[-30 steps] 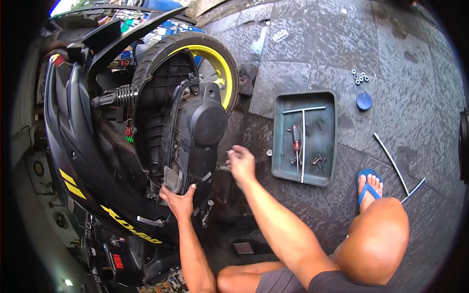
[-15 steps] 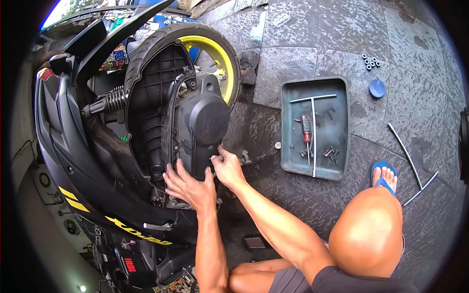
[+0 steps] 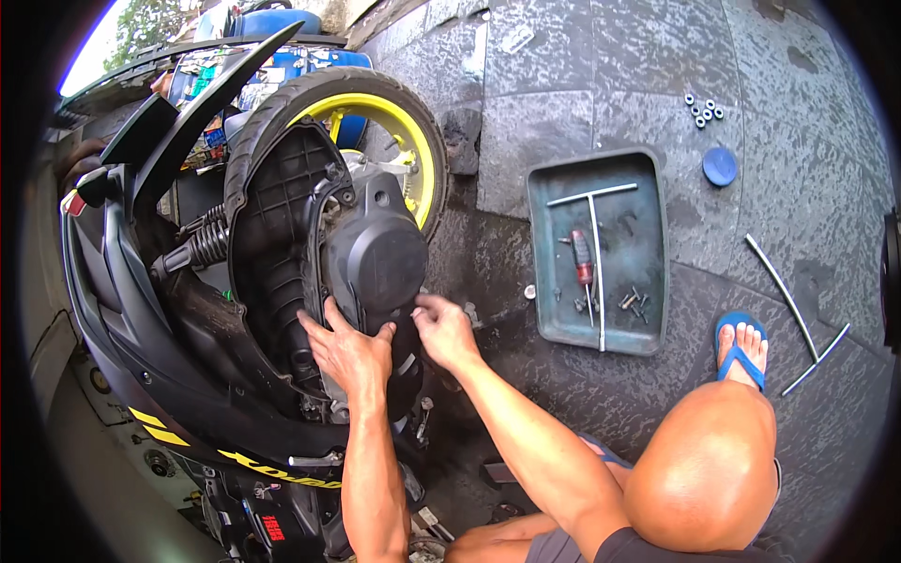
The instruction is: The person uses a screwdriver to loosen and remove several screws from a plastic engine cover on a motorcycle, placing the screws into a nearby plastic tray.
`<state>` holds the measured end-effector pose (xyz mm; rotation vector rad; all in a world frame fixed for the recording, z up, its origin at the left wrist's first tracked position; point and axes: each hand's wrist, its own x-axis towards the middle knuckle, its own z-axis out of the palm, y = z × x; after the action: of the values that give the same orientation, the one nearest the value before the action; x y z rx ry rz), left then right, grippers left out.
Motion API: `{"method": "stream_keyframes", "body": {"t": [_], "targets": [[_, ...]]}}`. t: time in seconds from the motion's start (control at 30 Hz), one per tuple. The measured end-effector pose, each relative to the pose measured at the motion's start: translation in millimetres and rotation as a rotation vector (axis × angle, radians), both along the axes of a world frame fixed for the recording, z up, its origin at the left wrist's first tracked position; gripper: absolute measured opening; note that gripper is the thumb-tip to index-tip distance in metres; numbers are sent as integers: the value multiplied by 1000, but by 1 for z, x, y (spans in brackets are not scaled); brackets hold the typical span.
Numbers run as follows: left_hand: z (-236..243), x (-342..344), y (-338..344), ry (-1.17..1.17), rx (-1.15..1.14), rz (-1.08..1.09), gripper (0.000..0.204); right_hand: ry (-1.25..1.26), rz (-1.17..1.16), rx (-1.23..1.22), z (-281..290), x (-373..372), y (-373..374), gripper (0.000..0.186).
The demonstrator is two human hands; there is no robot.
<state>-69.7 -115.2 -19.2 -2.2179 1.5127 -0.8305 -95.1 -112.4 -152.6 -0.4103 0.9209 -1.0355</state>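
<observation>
On the scooter's (image 3: 105, 281) near side, the black cover (image 3: 383, 263) runs lengthwise ahead toward the rear wheel (image 3: 429, 155); the left hand (image 3: 355, 355) spreads across it, the right hand (image 3: 447, 333) curls at its right edge, grip unclear.

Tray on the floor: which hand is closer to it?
The right hand. It is left of the tray, by the right edge of the black cover; the left hand is farther left, over the cover.
</observation>
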Motion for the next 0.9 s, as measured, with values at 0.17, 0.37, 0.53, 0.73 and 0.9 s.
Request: {"method": "stream_keyframes", "body": {"t": [0.17,0.37,0.53,0.73,0.9], "targets": [[1,0,-3,86,1,92,101,-94,-294,86,-36,-32,-55,19],[-2,-1,-3,128,-21,54,99,-44,-230,-230,-20,-60,-120,26],[0,-2,-4,135,-24,20,97,58,-254,-318,3,-56,-153,20],[3,-2,-3,143,-28,17,96,283,-229,-483,11,-43,-164,21],[3,-3,-4,159,-27,27,96,253,-263,-431,12,-42,-167,18]]}}
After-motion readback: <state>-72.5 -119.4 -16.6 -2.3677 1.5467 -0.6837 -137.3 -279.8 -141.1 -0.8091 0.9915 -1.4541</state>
